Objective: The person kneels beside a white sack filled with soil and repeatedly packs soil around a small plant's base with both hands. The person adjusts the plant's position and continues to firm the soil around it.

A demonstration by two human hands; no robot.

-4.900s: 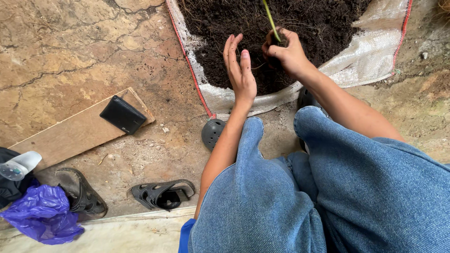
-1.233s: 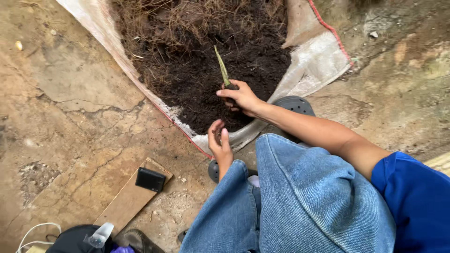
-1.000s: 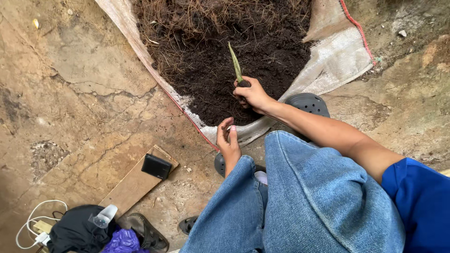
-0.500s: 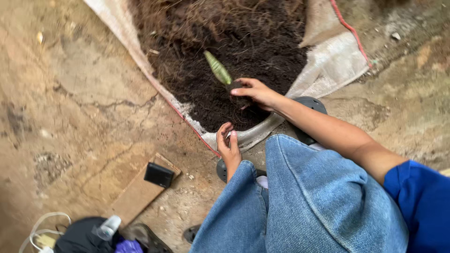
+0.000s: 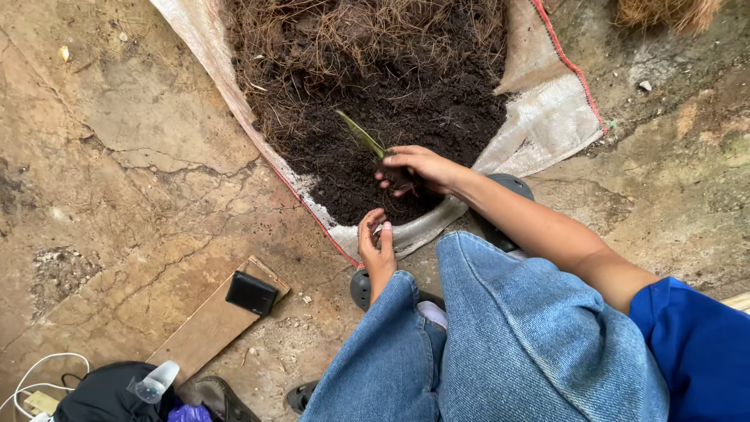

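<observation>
A rough stone floor (image 5: pixel 117 180) is filling the left of the view, tan and grey, with cracks running across it and loose grit lying in patches. At the bottom left corner a white cable (image 5: pixel 35 371) is looping beside a dark bag (image 5: pixel 101 398), and a small clear spray bottle (image 5: pixel 155 383) is resting on that bag. Just right of them a flat wooden board (image 5: pixel 205 328) is lying at a slant on the floor, with a small black wallet-like case (image 5: pixel 251 292) sitting on its upper end. A dark sandal (image 5: pixel 215 397) is showing near the board's lower end.

Further right, a white woven sack (image 5: pixel 547 125) with a red edge is lying spread open on the floor, and a heap of dark soil (image 5: pixel 398 117) is covering it, with dry brown fibres tangled over the far part. The left hand (image 5: pixel 377 252) is resting at the sack's near edge, fingers together and loosely curled, pinching what looks like a bit of soil; I cannot tell whether it is really gripping anything. The right hand (image 5: pixel 418 168) is reaching into the soil, its fingers closing around the base of a small green seedling (image 5: pixel 361 134), which is leaning up and to the left out of the soil. Blue denim knees are filling the lower right, and a blue sleeve is showing at the right edge. Beyond the sack the floor is turning darker and mossy.
</observation>
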